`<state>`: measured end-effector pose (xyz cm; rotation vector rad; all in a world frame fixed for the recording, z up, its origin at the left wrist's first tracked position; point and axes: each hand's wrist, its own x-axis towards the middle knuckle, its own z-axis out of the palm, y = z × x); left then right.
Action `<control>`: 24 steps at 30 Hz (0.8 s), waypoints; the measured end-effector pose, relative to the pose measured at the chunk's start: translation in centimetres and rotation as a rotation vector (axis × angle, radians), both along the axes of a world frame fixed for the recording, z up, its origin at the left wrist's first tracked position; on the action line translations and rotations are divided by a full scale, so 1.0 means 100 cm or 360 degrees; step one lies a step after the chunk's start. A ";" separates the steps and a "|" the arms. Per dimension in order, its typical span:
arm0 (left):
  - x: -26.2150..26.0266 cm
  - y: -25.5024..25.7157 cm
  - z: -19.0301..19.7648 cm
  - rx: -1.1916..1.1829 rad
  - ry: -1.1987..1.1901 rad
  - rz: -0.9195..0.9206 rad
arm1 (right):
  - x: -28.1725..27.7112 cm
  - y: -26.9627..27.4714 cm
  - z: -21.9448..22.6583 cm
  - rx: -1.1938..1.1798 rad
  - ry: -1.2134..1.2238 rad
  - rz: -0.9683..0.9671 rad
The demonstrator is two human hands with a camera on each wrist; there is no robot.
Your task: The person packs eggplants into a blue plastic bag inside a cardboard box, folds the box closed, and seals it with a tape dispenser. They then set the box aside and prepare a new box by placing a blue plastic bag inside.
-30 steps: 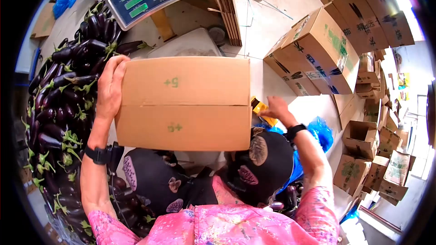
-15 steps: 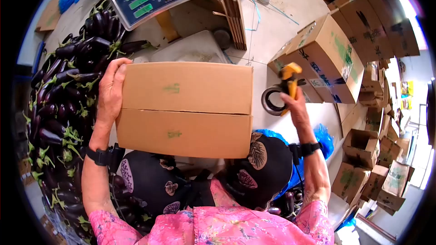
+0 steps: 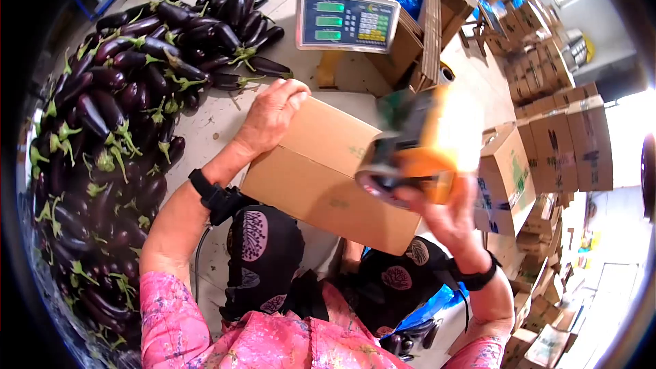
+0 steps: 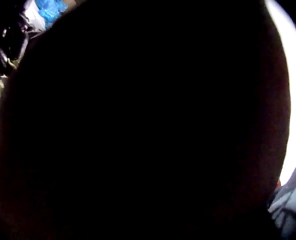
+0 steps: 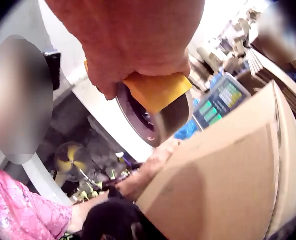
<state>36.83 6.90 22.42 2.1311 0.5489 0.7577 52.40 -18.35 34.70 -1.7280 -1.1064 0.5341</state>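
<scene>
A closed cardboard box (image 3: 321, 171) with faint green print sits tilted across the person's knees, its two top flaps meeting at a seam. At its far left corner the left hand (image 3: 272, 116) grips the edge, fingers bent over it. The right hand (image 3: 447, 215) holds a yellow tape dispenser (image 3: 437, 143), blurred, above the box's right end. A wide roll of packing tape (image 3: 376, 171) sits in the dispenser. In the right wrist view, the dispenser (image 5: 158, 90) and its roll show under the hand, beside the box (image 5: 223, 180). The left wrist view is mostly dark.
A large heap of eggplants (image 3: 130, 89) covers the floor on the left. Ahead stands a weighing scale display (image 3: 348, 20), beside flattened cardboard (image 3: 429, 34). Taped boxes (image 3: 506, 178) and stacked cartons line the right. Blue plastic (image 3: 427, 307) lies by the right knee.
The right hand picked up the tape dispenser from beside the right knee, raised it and brought it left over the box. The box is now turned slantwise, and the head view has swung right.
</scene>
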 end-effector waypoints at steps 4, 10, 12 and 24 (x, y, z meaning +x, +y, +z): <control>-0.005 0.001 -0.008 0.0001 -0.0080 0.0065 | -0.003 0.036 -0.006 -0.0355 -0.0568 0.0308; -0.017 -0.007 0.017 -0.0010 -0.0520 0.0307 | -0.005 0.035 -0.016 -0.0255 -0.0731 0.0433; -0.034 -0.016 0.046 -0.0571 -0.0446 0.0149 | -0.007 0.033 -0.019 -0.0302 -0.0800 0.0430; -0.052 -0.045 0.067 -0.1338 -0.0153 -0.0385 | -0.031 0.042 -0.006 -0.0404 -0.0920 0.0416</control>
